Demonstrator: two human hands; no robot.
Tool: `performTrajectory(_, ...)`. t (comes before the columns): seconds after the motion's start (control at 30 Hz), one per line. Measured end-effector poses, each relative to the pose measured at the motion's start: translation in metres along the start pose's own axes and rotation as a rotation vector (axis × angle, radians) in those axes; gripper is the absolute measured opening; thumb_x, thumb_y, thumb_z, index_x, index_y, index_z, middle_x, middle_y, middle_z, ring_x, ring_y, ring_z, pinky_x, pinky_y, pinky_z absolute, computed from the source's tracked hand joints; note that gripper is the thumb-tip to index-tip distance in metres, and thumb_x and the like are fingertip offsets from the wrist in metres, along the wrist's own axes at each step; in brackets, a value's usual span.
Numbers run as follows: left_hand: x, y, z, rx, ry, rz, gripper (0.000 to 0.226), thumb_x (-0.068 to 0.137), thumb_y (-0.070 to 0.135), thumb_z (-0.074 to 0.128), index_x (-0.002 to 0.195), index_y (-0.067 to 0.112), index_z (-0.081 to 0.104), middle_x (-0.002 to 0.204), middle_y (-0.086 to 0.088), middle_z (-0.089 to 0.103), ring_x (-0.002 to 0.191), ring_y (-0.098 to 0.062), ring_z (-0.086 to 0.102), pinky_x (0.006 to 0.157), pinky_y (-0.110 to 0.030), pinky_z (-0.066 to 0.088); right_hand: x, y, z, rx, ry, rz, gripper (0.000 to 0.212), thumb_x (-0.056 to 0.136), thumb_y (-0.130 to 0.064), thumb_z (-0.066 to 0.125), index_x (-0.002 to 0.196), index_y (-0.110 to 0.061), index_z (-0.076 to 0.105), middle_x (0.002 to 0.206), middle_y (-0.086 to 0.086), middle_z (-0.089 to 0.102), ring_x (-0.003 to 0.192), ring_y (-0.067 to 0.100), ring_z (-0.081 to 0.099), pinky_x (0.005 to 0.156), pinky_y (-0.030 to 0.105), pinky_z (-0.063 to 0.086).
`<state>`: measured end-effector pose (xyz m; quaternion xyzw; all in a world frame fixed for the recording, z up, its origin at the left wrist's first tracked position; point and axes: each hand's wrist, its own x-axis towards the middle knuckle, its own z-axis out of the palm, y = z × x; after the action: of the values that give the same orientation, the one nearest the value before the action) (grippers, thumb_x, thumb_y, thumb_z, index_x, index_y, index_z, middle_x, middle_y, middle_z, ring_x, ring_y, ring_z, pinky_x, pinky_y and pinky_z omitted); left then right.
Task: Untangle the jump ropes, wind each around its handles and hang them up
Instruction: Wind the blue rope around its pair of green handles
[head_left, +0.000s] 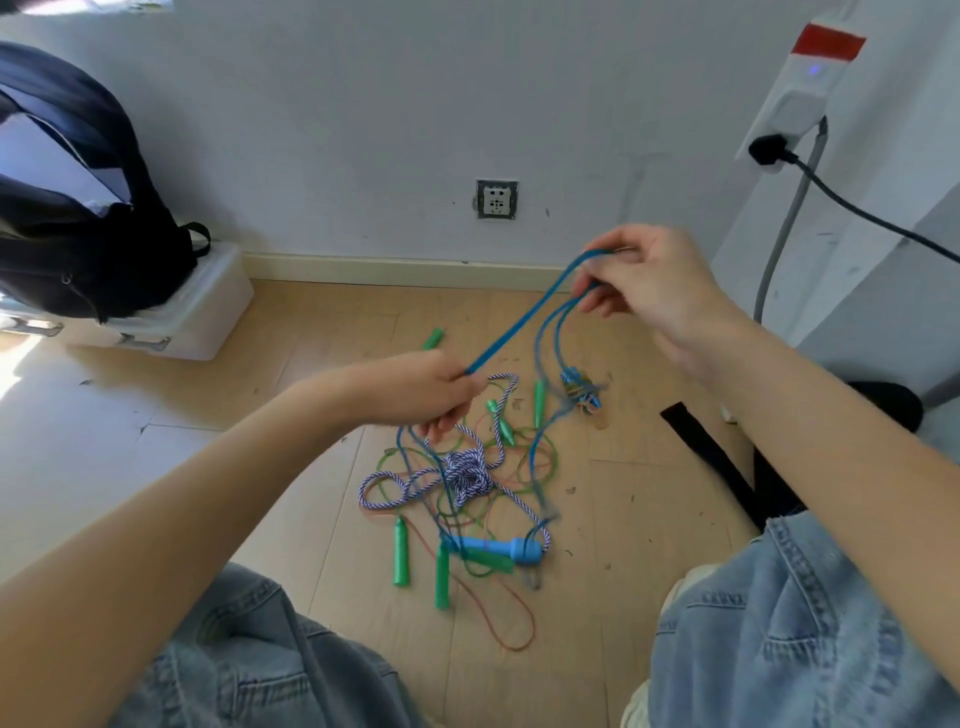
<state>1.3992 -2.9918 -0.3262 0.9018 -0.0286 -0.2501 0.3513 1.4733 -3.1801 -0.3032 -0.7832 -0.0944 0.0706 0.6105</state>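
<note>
Both the left hand (441, 387) and right hand (644, 280) pinch the blue rope (519, 322); feed slack gently toward the tangle (467, 475) at six o'clock, apparently knotted.

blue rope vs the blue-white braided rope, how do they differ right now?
The blue rope is plain blue; the braided rope is blue-and-white twisted. The blue rope is lifted off the floor, gripped by the left hand and the right hand; the braided rope lies untouched on the floor. The blue rope runs taut between the hands; the braided rope is bunched in a knot. Both pass through the same tangle.
</note>
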Motion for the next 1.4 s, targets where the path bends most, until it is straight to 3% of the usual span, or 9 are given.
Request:
performTrajectory(0.17,0.0,0.005,-0.001,0.059,0.057,0.01,0.04,0.098,0.027,0.038,0.059,0.017,0.044,0.05,0.007,0.043,0.047,-0.012,0.038,0.05,-0.022,0.035,-0.007,0.016,-0.004,-0.81,-0.455,-0.014,0.067,0.078,-0.005,0.067,0.135,-0.021,0.035,0.123,-0.003,0.051,0.058,-0.007,0.054,0.045,0.009,0.038)
performTrajectory(0.27,-0.001,0.014,-0.003,-0.086,0.003,0.089,0.038,0.096,0.025,0.041,0.059,0.017,0.044,0.04,0.012,0.036,0.038,-0.005,0.03,0.04,-0.014,0.028,-0.019,0.015,0.014,-0.61,-0.822,0.03,0.071,0.076,0.0,0.068,0.135,-0.025,0.036,0.093,-0.029,0.054,0.059,-0.01,0.054,0.049,0.008,0.042)
performTrajectory(0.37,-0.002,0.016,-0.003,-0.092,-0.006,0.089,0.038,0.096,0.027,0.042,0.059,0.016,0.047,0.038,0.013,0.035,0.035,-0.003,0.028,0.037,-0.011,0.027,-0.027,0.004,0.015,-0.386,-1.006,0.178,0.047,0.08,0.011,0.055,0.121,-0.01,0.047,0.11,-0.004,0.065,0.067,0.013,0.066,0.05,0.017,0.046)
performTrajectory(0.63,-0.005,0.011,-0.016,-0.129,0.006,0.121,0.034,0.096,0.022,0.042,0.063,0.014,0.046,0.041,0.013,0.033,0.038,-0.005,0.025,0.039,-0.013,0.025,-0.028,-0.004,0.009,0.025,-0.987,0.296,0.019,0.086,-0.01,0.056,0.105,-0.006,0.058,0.077,0.004,0.06,0.049,0.014,0.058,0.039,0.017,0.04)
performTrajectory(0.87,-0.005,-0.005,-0.006,0.097,-0.099,-0.048,0.041,0.1,0.026,0.033,0.064,0.011,0.047,0.059,-0.001,0.054,0.053,-0.014,0.047,0.061,-0.023,0.043,-0.003,0.0,-0.009,0.159,-0.156,0.179,0.017,0.094,-0.016,0.051,0.082,-0.009,0.059,0.055,-0.004,0.045,0.033,0.003,0.04,0.032,0.014,0.024)
performTrajectory(1.0,-0.005,-0.002,-0.008,0.188,0.014,-0.037,0.044,0.098,0.034,0.037,0.058,0.017,0.043,0.05,0.007,0.044,0.043,-0.007,0.038,0.045,-0.014,0.035,-0.014,0.013,-0.003,-0.828,-0.473,0.102,0.045,0.083,-0.017,0.066,0.123,-0.01,0.046,0.099,0.004,0.061,0.051,0.012,0.064,0.035,0.019,0.04)
performTrajectory(1.07,-0.004,0.007,-0.009,-0.014,0.009,0.079,0.043,0.096,0.035,0.041,0.056,0.019,0.043,0.042,0.011,0.037,0.037,-0.004,0.03,0.038,-0.011,0.029,-0.022,0.013,0.01,-0.673,-0.632,0.07,0.064,0.077,-0.015,0.072,0.132,-0.018,0.038,0.091,-0.007,0.059,0.052,0.004,0.064,0.041,0.021,0.044)
performTrajectory(1.2,-0.006,0.018,-0.006,-0.188,-0.052,0.142,0.039,0.097,0.028,0.041,0.06,0.016,0.041,0.041,0.013,0.029,0.038,-0.005,0.022,0.038,-0.011,0.023,-0.024,0.01,0.023,-0.243,-0.677,0.062,0.028,0.079,-0.013,0.07,0.105,-0.014,0.058,0.092,-0.005,0.065,0.062,0.014,0.068,0.041,0.019,0.043)
performTrajectory(1.4,-0.01,0.012,-0.008,-0.181,-0.098,0.111,0.041,0.098,0.029,0.039,0.059,0.016,0.036,0.043,0.012,0.026,0.04,-0.007,0.02,0.04,-0.014,0.021,-0.023,0.011,0.02,-0.585,-0.458,-0.112,0.045,0.073,-0.025,0.077,0.106,-0.023,0.046,0.108,-0.012,0.057,0.058,-0.002,0.055,0.048,0.015,0.037)
